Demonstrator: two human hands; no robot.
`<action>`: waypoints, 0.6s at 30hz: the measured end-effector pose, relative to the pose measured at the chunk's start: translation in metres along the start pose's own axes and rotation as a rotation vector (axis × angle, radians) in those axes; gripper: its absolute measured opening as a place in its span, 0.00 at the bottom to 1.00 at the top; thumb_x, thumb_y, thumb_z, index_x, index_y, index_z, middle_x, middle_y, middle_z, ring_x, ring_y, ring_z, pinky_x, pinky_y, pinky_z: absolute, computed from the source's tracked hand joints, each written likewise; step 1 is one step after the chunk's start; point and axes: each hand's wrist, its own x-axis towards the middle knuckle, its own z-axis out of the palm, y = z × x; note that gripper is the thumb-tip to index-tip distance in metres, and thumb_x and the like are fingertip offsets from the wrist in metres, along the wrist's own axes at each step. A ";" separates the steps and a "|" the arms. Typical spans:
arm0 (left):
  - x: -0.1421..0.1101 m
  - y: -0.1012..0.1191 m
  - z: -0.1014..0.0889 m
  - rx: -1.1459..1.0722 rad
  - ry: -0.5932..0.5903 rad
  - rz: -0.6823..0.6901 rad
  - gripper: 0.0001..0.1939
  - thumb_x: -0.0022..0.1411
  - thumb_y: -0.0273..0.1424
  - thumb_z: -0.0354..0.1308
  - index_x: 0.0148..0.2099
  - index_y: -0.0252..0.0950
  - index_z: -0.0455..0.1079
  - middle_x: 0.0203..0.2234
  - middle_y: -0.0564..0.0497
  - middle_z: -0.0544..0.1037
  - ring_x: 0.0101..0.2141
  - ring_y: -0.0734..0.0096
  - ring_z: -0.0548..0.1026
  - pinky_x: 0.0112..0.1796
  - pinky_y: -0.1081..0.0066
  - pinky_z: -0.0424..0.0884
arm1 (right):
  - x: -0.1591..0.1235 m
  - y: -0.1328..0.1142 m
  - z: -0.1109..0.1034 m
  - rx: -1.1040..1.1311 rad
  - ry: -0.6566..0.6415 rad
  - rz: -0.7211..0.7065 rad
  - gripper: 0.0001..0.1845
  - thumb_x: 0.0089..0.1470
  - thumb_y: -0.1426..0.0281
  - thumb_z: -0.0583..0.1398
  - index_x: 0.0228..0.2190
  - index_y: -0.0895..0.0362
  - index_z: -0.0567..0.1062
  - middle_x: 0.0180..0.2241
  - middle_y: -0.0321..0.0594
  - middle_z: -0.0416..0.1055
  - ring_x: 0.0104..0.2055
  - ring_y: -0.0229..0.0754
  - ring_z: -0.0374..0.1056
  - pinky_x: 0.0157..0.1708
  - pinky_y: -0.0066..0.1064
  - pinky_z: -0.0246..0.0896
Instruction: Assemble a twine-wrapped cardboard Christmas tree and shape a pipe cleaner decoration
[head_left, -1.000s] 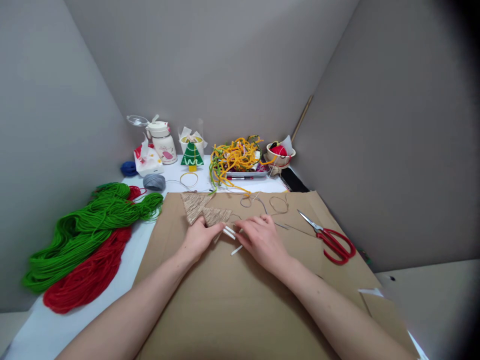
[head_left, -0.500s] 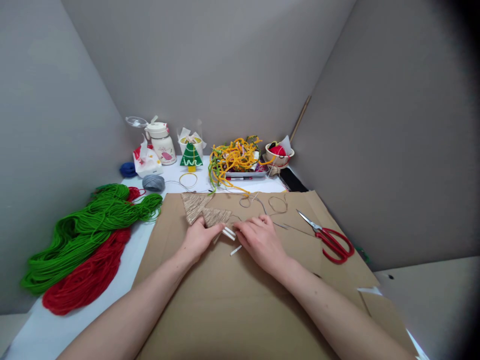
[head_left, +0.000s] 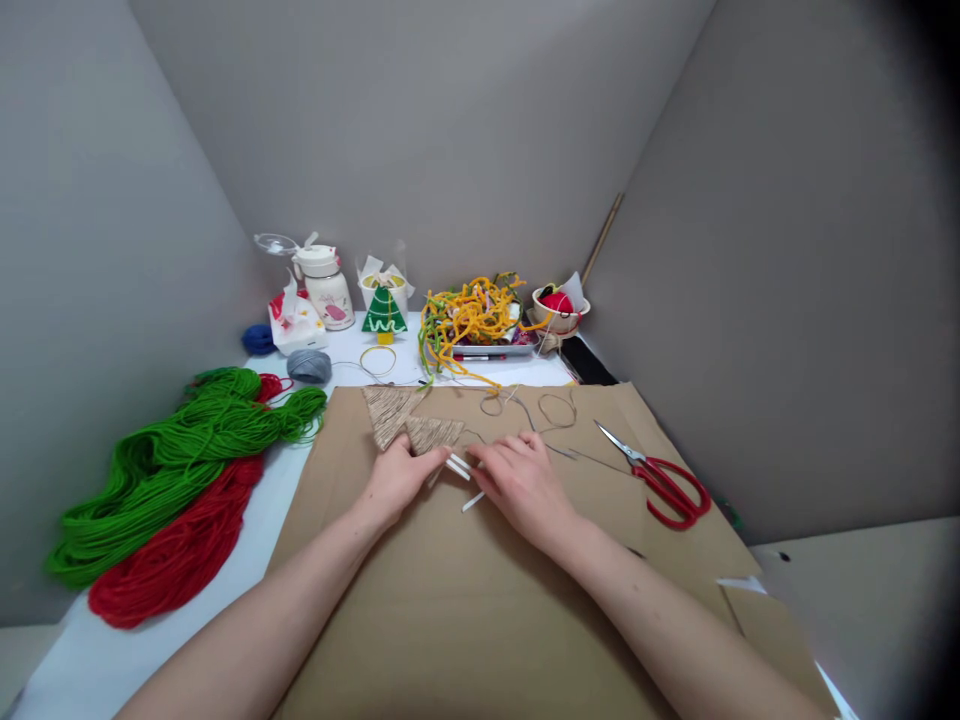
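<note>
My left hand [head_left: 394, 482] is closed, thumb on top, around a twine-wrapped piece [head_left: 435, 432] shaped like two joined triangles. White sticks [head_left: 458, 467] poke out of its lower right end, by my left thumb. My right hand [head_left: 525, 488] is just to the right, its fingers bent and drawn together at the tips of these sticks. Another short white stick [head_left: 472, 502] comes out from under that hand; whether it is gripped or lying on the cardboard [head_left: 465, 620], I cannot tell. My right thumb is mostly hidden.
Red-handled scissors [head_left: 675, 490] lie to the right, near loose thin cord [head_left: 555, 408]. At left are green yarn [head_left: 172, 450] and red yarn [head_left: 180, 550]. Behind stand a grey yarn ball [head_left: 309, 367], a white bottle [head_left: 326, 290], a green tree ornament [head_left: 385, 312] and a tray of orange yarn [head_left: 480, 315].
Almost nothing differs. My right fingers have shifted very slightly at the white sticks; my left hand keeps its hold on the twine-wrapped piece.
</note>
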 end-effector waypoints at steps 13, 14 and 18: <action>-0.001 0.003 0.000 -0.035 -0.013 0.027 0.18 0.43 0.44 0.62 0.31 0.35 0.68 0.24 0.51 0.74 0.28 0.67 0.72 0.26 0.72 0.63 | -0.002 0.002 0.001 -0.030 0.006 -0.023 0.08 0.58 0.74 0.54 0.39 0.56 0.71 0.31 0.39 0.74 0.36 0.39 0.63 0.39 0.35 0.44; -0.002 0.003 0.000 -0.031 -0.007 0.023 0.18 0.43 0.44 0.62 0.31 0.35 0.68 0.24 0.51 0.74 0.28 0.67 0.71 0.27 0.72 0.63 | -0.002 0.002 0.001 -0.030 0.007 -0.023 0.08 0.58 0.74 0.53 0.39 0.56 0.71 0.31 0.39 0.74 0.36 0.39 0.63 0.38 0.35 0.44; -0.002 0.003 0.000 -0.042 -0.017 0.023 0.19 0.43 0.45 0.62 0.31 0.35 0.68 0.25 0.51 0.74 0.28 0.67 0.71 0.27 0.72 0.63 | -0.001 0.002 -0.002 -0.031 0.011 -0.019 0.08 0.58 0.74 0.53 0.37 0.56 0.71 0.30 0.39 0.74 0.36 0.39 0.63 0.38 0.35 0.43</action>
